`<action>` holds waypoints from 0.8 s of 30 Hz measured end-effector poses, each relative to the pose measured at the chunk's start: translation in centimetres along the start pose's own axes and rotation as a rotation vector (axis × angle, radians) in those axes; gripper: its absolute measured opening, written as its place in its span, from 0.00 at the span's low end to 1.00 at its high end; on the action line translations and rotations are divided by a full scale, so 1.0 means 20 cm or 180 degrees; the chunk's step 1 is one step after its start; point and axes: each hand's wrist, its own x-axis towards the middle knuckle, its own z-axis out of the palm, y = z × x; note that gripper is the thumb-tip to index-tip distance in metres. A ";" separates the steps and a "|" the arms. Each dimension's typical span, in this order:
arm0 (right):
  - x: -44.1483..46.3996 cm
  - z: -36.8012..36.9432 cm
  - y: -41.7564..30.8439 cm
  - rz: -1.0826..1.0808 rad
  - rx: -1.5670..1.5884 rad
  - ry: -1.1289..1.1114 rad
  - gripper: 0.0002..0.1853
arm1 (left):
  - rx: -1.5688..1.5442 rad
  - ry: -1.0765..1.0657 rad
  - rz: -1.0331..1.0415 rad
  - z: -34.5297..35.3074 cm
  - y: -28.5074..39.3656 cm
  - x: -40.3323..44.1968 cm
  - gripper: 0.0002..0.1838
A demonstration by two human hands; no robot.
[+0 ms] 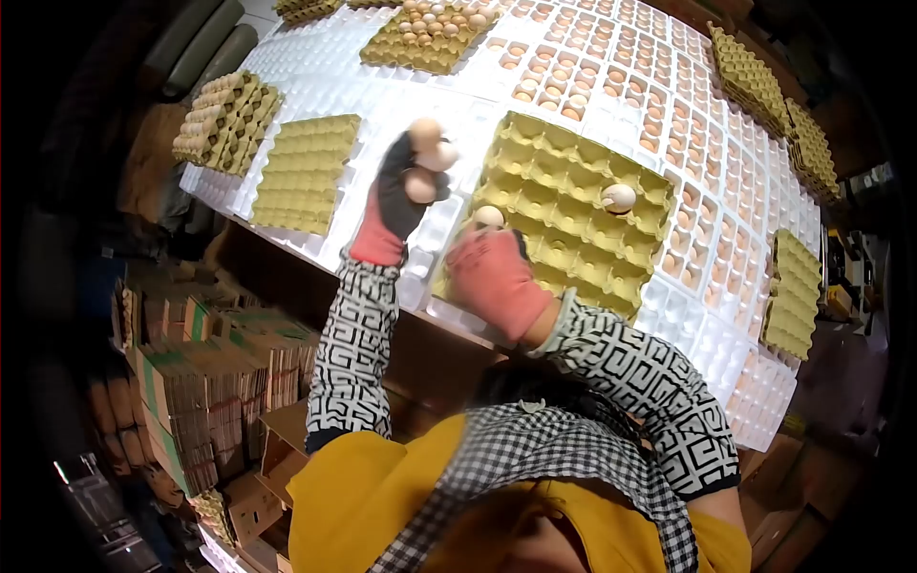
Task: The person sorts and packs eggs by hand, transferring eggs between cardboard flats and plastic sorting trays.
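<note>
My left hand, in a red glove with a dark palm, is raised over the white plastic egg trays and curled around three eggs. They are slightly blurred. In front of me lies a yellow-green pulp egg tray, mostly bare cups. My right hand, in a red glove, is at its left side, fingers closed at a pale egg; the fingertips are partly hidden. Toward the tray's right side sits another egg, whose shell looks cracked.
White plastic trays with eggs cover the table's far and right parts. An egg-filled pulp tray stands at the back. Stacked pulp trays sit at left, another pulp tray beside them. Flattened cartons are below left.
</note>
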 end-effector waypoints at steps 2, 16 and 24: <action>-0.03 -0.01 0.03 -0.0236 0.0100 0.0256 0.12 | -0.1053 0.0085 0.0126 0.08 0.00 -0.08 0.29; -2.09 0.77 1.02 0.4102 0.5159 0.2953 0.16 | 0.2796 -0.0350 -0.0459 1.44 -1.37 -0.44 0.29; -1.89 0.95 1.20 0.3488 0.2547 0.1723 0.26 | 0.4980 0.0296 -0.0655 1.40 -1.83 -0.07 0.39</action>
